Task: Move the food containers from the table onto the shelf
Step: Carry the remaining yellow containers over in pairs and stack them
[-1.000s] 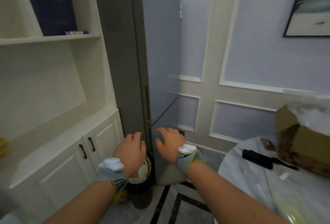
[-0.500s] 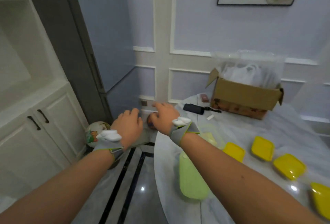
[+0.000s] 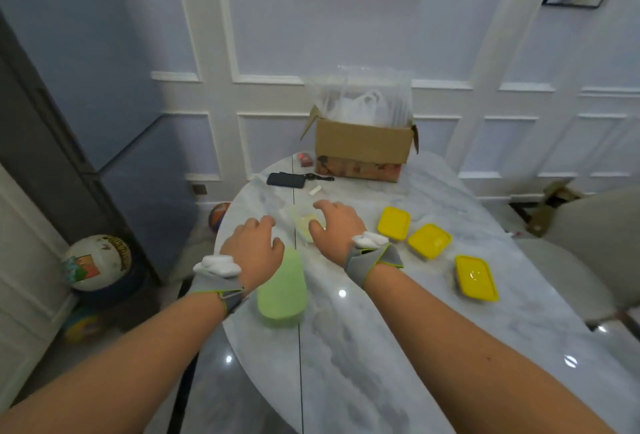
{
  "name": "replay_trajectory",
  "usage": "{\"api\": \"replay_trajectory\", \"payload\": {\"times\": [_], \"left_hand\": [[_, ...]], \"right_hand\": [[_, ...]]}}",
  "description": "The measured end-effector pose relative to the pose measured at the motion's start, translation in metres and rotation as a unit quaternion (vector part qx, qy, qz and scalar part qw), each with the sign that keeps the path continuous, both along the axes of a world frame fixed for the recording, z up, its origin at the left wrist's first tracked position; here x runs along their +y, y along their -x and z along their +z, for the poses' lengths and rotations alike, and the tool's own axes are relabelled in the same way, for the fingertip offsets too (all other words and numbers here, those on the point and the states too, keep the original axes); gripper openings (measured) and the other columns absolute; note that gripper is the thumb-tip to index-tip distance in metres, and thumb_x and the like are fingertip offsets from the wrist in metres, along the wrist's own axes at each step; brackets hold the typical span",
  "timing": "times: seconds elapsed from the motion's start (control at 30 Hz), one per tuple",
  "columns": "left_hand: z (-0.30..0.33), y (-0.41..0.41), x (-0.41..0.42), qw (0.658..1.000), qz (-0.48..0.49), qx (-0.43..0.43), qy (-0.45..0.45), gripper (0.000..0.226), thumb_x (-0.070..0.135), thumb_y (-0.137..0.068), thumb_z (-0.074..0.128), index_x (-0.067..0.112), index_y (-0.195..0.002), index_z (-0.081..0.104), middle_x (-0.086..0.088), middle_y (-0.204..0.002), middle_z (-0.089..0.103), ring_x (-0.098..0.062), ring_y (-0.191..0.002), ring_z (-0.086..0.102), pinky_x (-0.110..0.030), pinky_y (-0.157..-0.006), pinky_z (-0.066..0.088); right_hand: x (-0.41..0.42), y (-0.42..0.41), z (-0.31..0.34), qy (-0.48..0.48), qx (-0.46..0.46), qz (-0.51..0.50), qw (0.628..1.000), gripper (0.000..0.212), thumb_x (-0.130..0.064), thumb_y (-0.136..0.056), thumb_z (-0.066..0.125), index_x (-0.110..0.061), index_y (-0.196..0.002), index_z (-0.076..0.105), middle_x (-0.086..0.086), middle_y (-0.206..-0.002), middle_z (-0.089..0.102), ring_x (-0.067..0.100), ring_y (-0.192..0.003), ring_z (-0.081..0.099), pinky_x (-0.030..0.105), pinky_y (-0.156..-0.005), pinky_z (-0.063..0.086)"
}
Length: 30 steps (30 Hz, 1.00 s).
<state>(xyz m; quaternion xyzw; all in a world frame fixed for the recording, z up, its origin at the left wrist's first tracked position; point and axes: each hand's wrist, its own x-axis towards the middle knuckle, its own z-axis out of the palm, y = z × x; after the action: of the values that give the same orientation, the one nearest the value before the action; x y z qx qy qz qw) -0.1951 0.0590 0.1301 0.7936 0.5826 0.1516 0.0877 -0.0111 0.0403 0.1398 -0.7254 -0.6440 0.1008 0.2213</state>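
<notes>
green container (image 3: pixel 282 291) lengthwise away, flat on table (image 3: pixel 381 347)

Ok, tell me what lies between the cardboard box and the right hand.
Head view: between the box and the right hand lies mostly bare marble table; only a small white scrap sits there. The black case lies off to the left.

The marble table (image 3: pixel 398 347) carried a green container (image 3: pixel 282 291), three yellow containers (image 3: pixel 429 241), a clear container (image 3: pixel 304 222), a cardboard box (image 3: pixel 362 149) and a black pouch (image 3: pixel 285 180).
</notes>
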Motion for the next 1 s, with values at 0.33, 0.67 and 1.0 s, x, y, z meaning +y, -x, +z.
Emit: {"api": "replay_trajectory", "payload": {"times": [0.33, 0.67, 1.0], "left_hand": [[-0.050, -0.151, -0.017, 0.997, -0.070, -0.002, 0.043, 0.037, 0.035, -0.092, 0.047, 0.023, -0.126, 0.050, -0.010, -0.119, 0.058, -0.034, -0.108, 0.057, -0.041, -0.082, 0.051], [-0.112, -0.375, 0.012, 0.993, -0.083, -0.007, 0.079, 0.037, 0.036, -0.092, 0.048, 0.024, -0.128, 0.052, -0.011, -0.120, 0.060, -0.033, -0.109, 0.058, -0.043, -0.086, 0.049], [-0.181, -0.471, 0.046, 0.990, -0.063, -0.025, 0.124, 0.038, 0.035, -0.091, 0.051, 0.020, -0.127, 0.052, -0.016, -0.122, 0.055, -0.039, -0.107, 0.057, -0.045, -0.082, 0.049]], "right_hand": [[-0.039, -0.152, -0.053, 0.010, 0.014, -0.113, 0.993, 0.048, -0.044, -0.086, 0.047, -0.028, -0.130, 0.055, 0.011, -0.122, 0.061, 0.036, -0.112, 0.054, 0.042, -0.086, 0.045], [-0.029, -0.358, -0.122, 0.063, 0.026, -0.201, 0.977, 0.058, -0.040, -0.085, 0.056, -0.027, -0.140, 0.046, 0.008, -0.139, 0.048, 0.034, -0.124, 0.045, 0.042, -0.096, 0.044], [-0.004, -0.429, -0.193, 0.084, 0.039, -0.238, 0.967, 0.075, -0.050, -0.085, 0.055, -0.025, -0.151, 0.028, 0.015, -0.155, 0.030, 0.036, -0.143, 0.026, 0.048, -0.109, 0.032]]}}
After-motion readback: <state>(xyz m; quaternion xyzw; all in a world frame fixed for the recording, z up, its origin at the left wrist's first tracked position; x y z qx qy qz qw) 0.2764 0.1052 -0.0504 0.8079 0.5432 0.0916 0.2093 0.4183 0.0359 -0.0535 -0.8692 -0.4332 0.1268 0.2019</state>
